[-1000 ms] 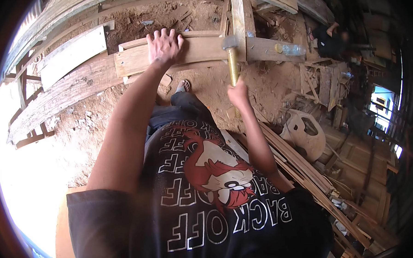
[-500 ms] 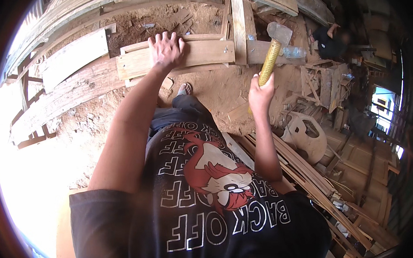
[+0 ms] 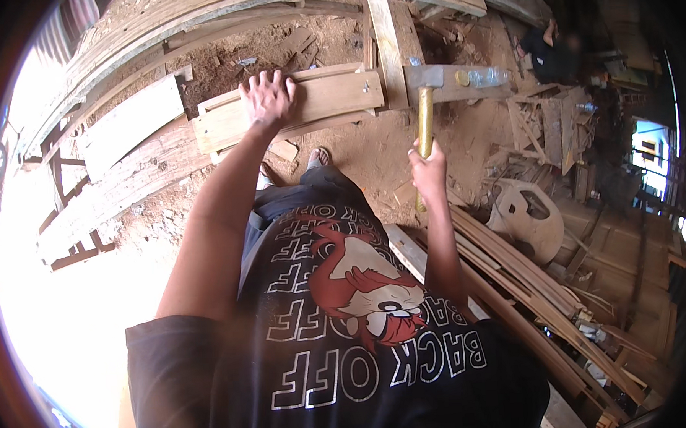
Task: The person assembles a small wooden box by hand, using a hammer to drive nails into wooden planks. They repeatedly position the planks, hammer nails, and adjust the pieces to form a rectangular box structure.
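Note:
My left hand (image 3: 268,101) lies with fingers spread across a narrow wooden panel (image 3: 329,97), which rests on a plank bench. Near the panel's right end a small nail (image 3: 366,87) seems to stick up. My right hand (image 3: 430,173) is wrapped round the yellow handle of a hammer (image 3: 425,118). The hammer's grey metal head is at the far end, to the right of the panel and apart from it. Beyond the hammer, a clear plastic bottle (image 3: 489,77) lies on the bench plank.
An upright post (image 3: 385,44) stands just right of the panel. A pale board (image 3: 134,124) lies on the bench at left. Long wood strips (image 3: 513,260) and a plastic chair (image 3: 528,220) are at right. Another person (image 3: 544,56) is at the far right.
The hammer has swung left and lower, its handle now nearly straight instead of tilted right. My left hand stays on the panel, which now looks slightly more tilted.

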